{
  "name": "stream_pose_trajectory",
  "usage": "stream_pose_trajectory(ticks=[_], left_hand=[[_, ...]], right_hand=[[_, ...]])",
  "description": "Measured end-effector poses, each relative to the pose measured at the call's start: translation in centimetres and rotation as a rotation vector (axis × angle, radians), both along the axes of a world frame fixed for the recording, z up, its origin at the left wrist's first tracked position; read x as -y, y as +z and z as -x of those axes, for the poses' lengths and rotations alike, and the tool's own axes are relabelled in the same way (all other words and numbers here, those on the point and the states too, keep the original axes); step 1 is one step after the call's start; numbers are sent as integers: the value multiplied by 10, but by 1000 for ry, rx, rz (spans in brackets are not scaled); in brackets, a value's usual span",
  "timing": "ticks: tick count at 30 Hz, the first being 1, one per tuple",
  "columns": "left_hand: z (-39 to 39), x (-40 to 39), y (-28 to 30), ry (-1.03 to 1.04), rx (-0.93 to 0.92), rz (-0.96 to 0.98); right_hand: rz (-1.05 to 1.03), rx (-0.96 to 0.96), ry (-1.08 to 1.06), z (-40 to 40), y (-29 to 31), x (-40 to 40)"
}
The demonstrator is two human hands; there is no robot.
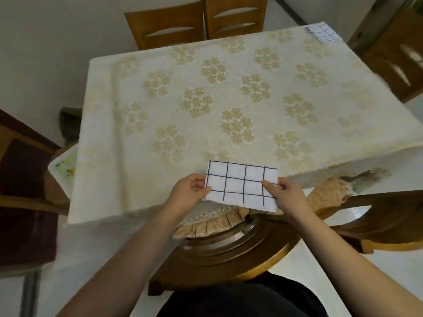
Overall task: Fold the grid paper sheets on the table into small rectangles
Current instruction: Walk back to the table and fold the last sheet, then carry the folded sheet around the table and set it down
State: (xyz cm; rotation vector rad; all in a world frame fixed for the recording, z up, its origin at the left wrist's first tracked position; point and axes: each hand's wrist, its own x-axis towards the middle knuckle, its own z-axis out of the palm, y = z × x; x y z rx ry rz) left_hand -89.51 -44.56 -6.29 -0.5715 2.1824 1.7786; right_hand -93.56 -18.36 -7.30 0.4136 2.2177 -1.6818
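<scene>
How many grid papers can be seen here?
2: one grid paper held between both hands at the table's near edge, one small pile at the far right corner, possibly several sheets.

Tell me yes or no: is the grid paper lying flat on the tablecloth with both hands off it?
No: the left hand and right hand each pinch a side of the grid paper, holding it at the table's near edge.
</scene>
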Motion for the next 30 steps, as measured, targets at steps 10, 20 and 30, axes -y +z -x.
stream_pose_trajectory(ticks=[10,20,30], left_hand=[[-12,-48,23,-201,27,-189],[-37,-184,33,-476,24,-187],[-110,-368,39,-815,20,-115]], right_hand=[[190,-44,-239,-99,50,-37],[138,-71,-639,-205,56,-135],[265,-116,-976,-342,43,-274]])
